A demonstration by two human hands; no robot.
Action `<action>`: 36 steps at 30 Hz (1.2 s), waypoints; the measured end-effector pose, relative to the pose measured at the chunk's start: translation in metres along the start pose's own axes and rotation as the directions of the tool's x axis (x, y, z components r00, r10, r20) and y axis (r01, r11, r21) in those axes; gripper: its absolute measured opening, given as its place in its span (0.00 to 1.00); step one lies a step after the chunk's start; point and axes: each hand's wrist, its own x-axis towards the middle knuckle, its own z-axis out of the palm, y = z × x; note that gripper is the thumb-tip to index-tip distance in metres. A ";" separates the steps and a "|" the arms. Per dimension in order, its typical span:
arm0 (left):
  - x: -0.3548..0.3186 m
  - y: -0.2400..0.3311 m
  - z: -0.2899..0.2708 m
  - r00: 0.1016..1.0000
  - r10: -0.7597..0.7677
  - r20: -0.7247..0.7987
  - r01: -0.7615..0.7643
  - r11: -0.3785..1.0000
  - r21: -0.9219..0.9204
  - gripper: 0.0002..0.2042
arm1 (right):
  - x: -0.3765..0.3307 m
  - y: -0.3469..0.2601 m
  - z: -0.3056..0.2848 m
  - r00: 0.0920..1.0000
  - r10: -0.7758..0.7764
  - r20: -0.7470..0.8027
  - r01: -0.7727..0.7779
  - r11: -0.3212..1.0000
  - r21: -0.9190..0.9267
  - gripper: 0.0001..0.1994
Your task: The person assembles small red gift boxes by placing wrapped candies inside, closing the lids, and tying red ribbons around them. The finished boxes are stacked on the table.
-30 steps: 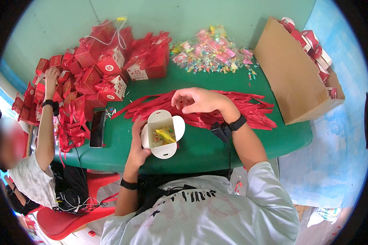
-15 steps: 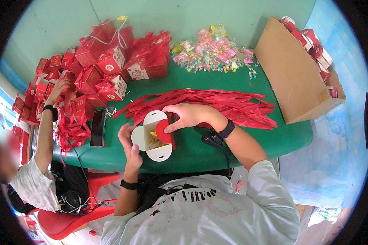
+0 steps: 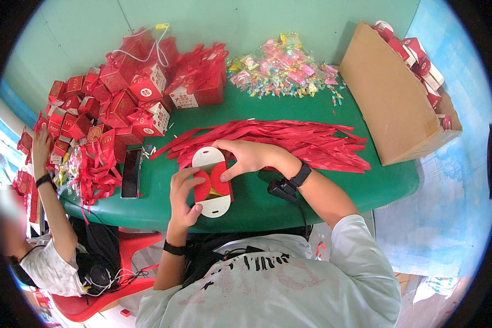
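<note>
A small red and white gift box [image 3: 212, 183] sits at the near edge of the green table [image 3: 311, 180], held between both my hands. My left hand [image 3: 182, 195] grips its left side with the thumb on a red flap. My right hand [image 3: 247, 157] presses the right red flap down from above. Two round white flaps stick out at the far and near ends of the box. Something yellow shows in the gap between the red flaps. Just behind the box lies a long heap of red ribbons [image 3: 290, 139].
A pile of red gift boxes [image 3: 131, 87] fills the far left, wrapped candies [image 3: 284, 68] lie at the back, a cardboard box [image 3: 393, 98] with more red boxes stands at right. A black phone [image 3: 131, 172] lies left of me. Another person's hand [image 3: 40, 146] reaches into the boxes at left.
The box stood open with candies visible; my hands have folded the red flaps over the top. The other person's arm has shifted lower along the pile.
</note>
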 end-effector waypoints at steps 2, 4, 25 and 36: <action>0.003 0.003 -0.002 0.997 0.010 0.072 -0.017 0.995 0.102 0.34 | 0.000 -0.002 0.000 1.000 0.010 0.010 -0.010 1.000 0.009 0.38; 0.002 0.002 -0.001 0.997 -0.007 0.072 0.000 0.996 0.094 0.33 | -0.001 -0.005 0.000 1.000 0.010 0.007 -0.010 1.000 0.006 0.38; -0.005 -0.001 0.004 0.983 -0.133 -0.123 0.141 0.988 0.060 0.20 | 0.000 -0.014 0.010 0.959 -0.285 -0.002 0.282 0.952 -0.122 0.17; -0.002 -0.002 0.004 0.996 0.077 -0.046 -0.070 0.989 0.128 0.21 | -0.001 -0.006 -0.018 0.898 -0.341 -0.278 0.265 0.924 -0.277 0.10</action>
